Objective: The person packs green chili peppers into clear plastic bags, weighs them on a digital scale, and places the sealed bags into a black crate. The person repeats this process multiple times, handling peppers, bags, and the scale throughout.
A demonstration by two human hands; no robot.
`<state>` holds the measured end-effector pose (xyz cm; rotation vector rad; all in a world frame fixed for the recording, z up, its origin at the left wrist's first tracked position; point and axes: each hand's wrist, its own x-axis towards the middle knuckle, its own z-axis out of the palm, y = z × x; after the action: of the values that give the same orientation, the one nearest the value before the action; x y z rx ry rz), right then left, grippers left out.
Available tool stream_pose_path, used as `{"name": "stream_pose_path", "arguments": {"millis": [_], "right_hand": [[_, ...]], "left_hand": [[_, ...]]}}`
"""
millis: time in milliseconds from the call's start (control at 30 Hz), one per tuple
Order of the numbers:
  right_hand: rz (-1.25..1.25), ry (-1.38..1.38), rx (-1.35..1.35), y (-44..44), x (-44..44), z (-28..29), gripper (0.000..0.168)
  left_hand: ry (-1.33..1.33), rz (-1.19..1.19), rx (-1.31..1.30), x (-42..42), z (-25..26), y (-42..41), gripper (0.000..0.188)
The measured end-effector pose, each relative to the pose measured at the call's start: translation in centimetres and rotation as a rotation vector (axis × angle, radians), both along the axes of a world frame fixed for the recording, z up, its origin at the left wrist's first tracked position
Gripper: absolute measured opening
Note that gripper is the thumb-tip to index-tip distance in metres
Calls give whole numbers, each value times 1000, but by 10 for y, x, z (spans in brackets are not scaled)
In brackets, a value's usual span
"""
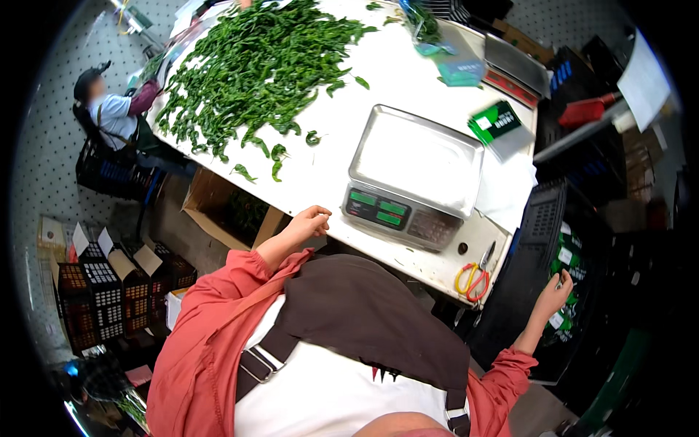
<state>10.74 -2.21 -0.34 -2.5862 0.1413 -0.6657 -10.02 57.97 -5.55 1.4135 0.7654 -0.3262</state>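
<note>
My left hand (312,223) is at the near edge of a white table (333,142), left of a digital scale (409,180) with a bare steel pan; its fingers are curled, and whether they hold anything is unclear. My right hand (557,290) is over a dark crate at the right, beside green printed packs (567,255); its fingertips touch or nearly touch one. A large heap of green peppers (262,71) spreads over the table's far left part. Scissors with red and yellow handles (475,276) lie at the near right corner. Flat green printed bags (494,124) lie right of the scale.
A co-worker (117,112) sits at the table's left side. An open cardboard box (218,218) stands below the near left edge. Black crates (109,295) stand on the floor at left. A second scale (513,71) and a filled plastic bag (425,27) are at the far right.
</note>
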Motion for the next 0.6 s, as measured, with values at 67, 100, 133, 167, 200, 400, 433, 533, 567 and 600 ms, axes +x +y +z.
{"name": "stream_pose_path", "arguments": {"millis": [67,100,133,167,200,400,433,533,567,600], "right_hand": [[194,-76,40,58,7,15,20],[278,-114,1,83,13,20,17],[295,-41,67,107,17,23,14],[249,62,152,127,24,22,13],[274,105,149,144,30,24,14],[195,232,205,193,81,7,25],[136,275,178,198,91,-1,29],[115,405,225,205,127,-25,43],[103,441,285,207,144,-35,48],[68,480,342,208,162,-44,51]], "left_hand": [[-12,-7,53,9,-18,21,28],[-42,-31,101,16,-30,31,27],[-91,-20,131,21,-42,40,25],[-129,-90,295,30,-53,51,27],[-135,-185,483,37,-64,63,30],[-346,-525,1132,95,-104,114,59],[-398,-530,1193,107,-109,117,61],[-354,-598,1207,132,-119,119,70],[-381,-583,1241,138,-122,117,71],[-356,-609,1250,141,-125,114,71]]}}
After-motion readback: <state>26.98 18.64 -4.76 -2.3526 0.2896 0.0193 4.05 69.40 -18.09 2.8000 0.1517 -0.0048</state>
